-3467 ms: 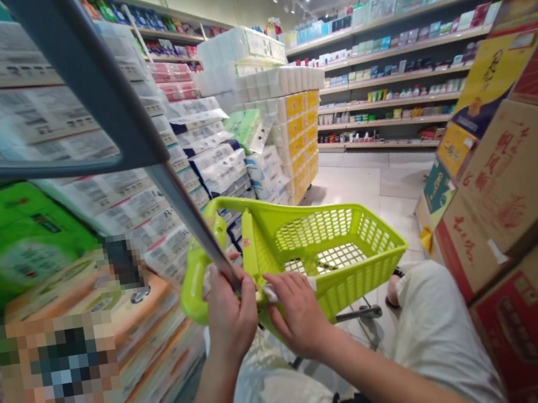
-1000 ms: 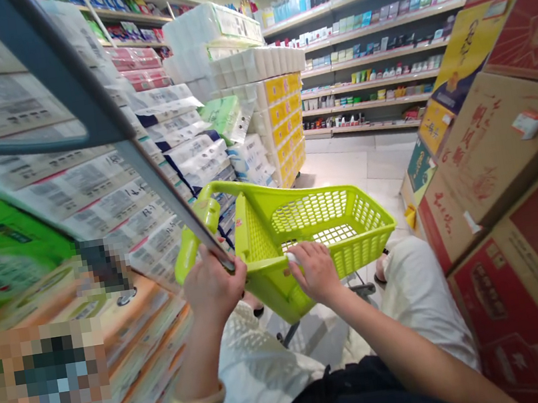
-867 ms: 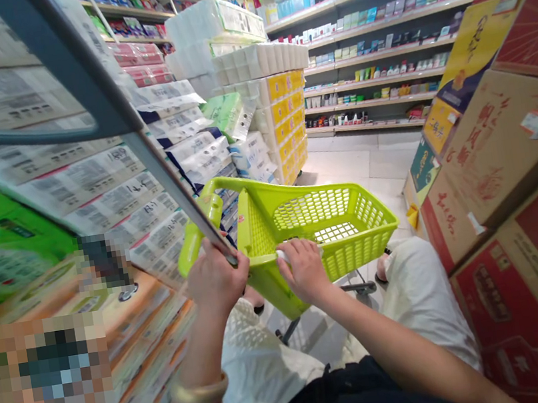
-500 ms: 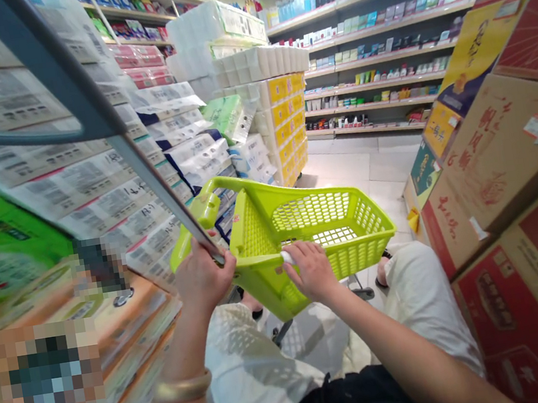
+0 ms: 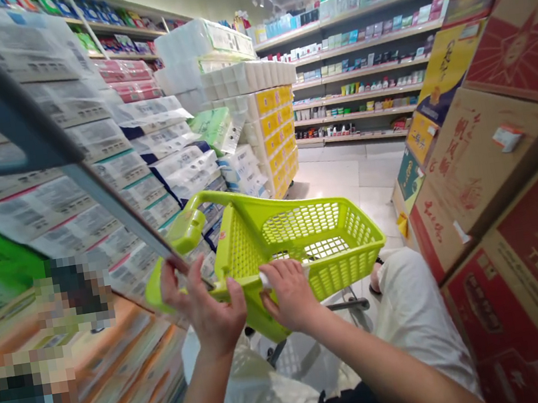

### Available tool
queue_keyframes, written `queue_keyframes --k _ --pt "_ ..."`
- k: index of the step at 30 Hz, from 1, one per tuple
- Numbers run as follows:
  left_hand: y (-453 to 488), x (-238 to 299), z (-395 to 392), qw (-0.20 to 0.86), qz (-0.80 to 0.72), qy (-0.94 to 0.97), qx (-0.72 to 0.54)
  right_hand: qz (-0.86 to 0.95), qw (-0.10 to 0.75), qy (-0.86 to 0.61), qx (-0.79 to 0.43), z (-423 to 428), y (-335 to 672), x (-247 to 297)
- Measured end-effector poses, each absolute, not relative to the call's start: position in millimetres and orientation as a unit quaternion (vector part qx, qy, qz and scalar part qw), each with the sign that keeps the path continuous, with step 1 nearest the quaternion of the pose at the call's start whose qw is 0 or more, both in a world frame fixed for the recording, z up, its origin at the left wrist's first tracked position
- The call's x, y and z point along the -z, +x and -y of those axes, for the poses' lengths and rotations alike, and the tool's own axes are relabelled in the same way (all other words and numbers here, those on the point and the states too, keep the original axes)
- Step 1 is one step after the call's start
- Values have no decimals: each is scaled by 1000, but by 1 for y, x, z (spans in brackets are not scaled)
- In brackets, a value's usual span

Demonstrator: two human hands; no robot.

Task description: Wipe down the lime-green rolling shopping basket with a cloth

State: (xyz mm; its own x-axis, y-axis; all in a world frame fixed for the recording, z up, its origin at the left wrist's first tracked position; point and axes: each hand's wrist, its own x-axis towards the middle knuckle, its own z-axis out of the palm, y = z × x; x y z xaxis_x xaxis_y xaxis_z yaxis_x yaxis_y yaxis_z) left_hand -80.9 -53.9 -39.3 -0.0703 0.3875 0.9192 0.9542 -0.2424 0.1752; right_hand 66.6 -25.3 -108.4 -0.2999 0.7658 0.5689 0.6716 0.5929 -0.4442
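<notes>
My left hand [image 5: 209, 308] is by the near left corner of a lime-green shopping cart [image 5: 248, 299], fingers spread and thumb apart. A metal pole [image 5: 123, 206] with a large grey looped handle [image 5: 25, 96] slants down from upper left to this hand, touching the fingers; its lower end is hidden. Along the cart's near rim, my right hand [image 5: 290, 292] is closed over a white wad [image 5: 264, 279], cloth or paper, which shows on both sides of the fingers. The cart's basket has perforated walls.
Stacked white packs [image 5: 106, 165] line the left. Cartons [image 5: 466, 165] rise close on the right. Ahead are yellow-sided tissue packs [image 5: 277, 136], tiled floor [image 5: 339, 167] and shelves [image 5: 356, 74] of small goods. My knees flank the cart.
My left hand's fingers have spread from their grip around the pole. The right hand has slid along with the white wad at the rim. The view has shifted slightly right.
</notes>
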Motion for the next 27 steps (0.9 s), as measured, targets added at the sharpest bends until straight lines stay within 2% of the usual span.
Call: queue_keyframes --k 4,8,11,15,21,27 --pt "-68 57 58 303 512 -655 466 819 383 -424 -57 25 64 110" --pt "-60 64 46 237 463 -755 399 821 385 -419 -46 25 69 114" --pt "-54 60 35 199 519 -777 294 830 368 -416 -45 22 75 113" --pt "-49 51 31 200 589 -769 151 818 358 -448 -37 14 102 119" --pt "-48 50 35 202 553 -796 143 795 386 -468 -6 5 152 145" --pt "-38 57 35 221 537 -801 149 747 412 -520 -22 16 108 135"
